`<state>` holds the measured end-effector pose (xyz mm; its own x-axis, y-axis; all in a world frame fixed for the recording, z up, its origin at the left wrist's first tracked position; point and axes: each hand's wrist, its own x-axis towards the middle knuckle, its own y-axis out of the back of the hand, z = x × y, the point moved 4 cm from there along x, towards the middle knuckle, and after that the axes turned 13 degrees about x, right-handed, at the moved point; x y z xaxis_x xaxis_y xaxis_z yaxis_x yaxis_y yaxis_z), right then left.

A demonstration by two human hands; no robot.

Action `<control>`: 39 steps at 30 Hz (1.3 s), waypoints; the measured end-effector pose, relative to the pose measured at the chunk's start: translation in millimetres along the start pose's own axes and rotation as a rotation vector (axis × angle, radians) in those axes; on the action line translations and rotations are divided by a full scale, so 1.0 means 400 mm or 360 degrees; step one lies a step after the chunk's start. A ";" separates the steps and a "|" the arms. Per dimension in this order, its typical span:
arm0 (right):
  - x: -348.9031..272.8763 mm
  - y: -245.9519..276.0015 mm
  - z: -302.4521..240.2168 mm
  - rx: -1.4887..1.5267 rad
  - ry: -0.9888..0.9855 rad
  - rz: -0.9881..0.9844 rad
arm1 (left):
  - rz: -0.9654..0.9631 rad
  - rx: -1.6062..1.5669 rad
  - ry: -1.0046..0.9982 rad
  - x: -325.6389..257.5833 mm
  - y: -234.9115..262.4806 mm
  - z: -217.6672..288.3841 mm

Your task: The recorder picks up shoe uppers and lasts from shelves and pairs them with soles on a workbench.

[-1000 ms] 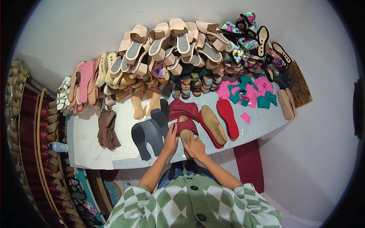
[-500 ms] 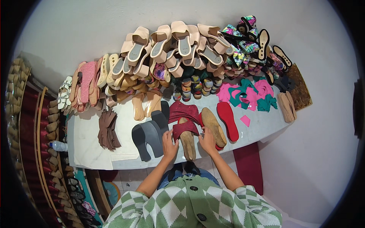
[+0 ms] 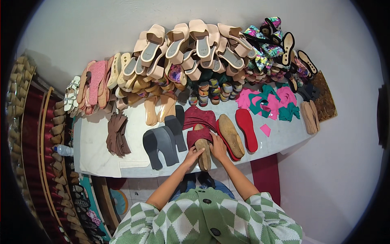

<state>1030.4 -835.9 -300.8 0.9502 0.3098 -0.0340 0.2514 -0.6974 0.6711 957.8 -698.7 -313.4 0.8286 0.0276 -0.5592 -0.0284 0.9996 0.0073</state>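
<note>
A wooden shoe last [image 3: 202, 150] lies near the table's front edge, with a maroon shoe upper [image 3: 198, 139] draped across its forepart. My left hand [image 3: 194, 155] is closed on the last's left side, its thumb over the wood just below the upper. At the upper's right edge, my right hand [image 3: 219, 148] pinches the maroon material against the last; its fingertips are partly hidden. A second wooden last [image 3: 231, 136] rests on a red sole just to the right. Beside that lies another red sole [image 3: 246, 129]. More maroon uppers [image 3: 200, 116] are stacked behind the draped one.
Dark grey heeled soles [image 3: 160, 142] stand left of my hands, with brown strips [image 3: 117, 134] farther left. Pink and teal cutouts [image 3: 270, 99] lie at the right. Beige heeled sandals [image 3: 199, 38] are piled along the wall. A water bottle [image 3: 63, 150] is off the table's left end.
My left hand has moved from the upper's left edge down onto the last and closed on it. My right hand has closed in against the upper's right edge. The view has shifted slightly.
</note>
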 end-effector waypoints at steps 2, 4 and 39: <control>-0.002 -0.005 -0.002 -0.0005 -0.0001 0.0000 | -0.0077 0.0060 0.0059 -0.003 0.000 0.005; -0.001 -0.007 -0.007 0.0036 0.0055 0.0083 | -0.0027 0.0066 0.0017 0.005 0.004 -0.006; -0.014 -0.045 -0.006 0.0159 -0.0114 0.0041 | 0.0046 -0.0316 0.0127 0.061 -0.007 -0.021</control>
<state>1020.0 -823.6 -310.8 0.9664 0.2464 -0.0730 0.2404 -0.7666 0.5954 973.3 -700.8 -334.1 0.7793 0.0473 -0.6249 -0.1675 0.9766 -0.1350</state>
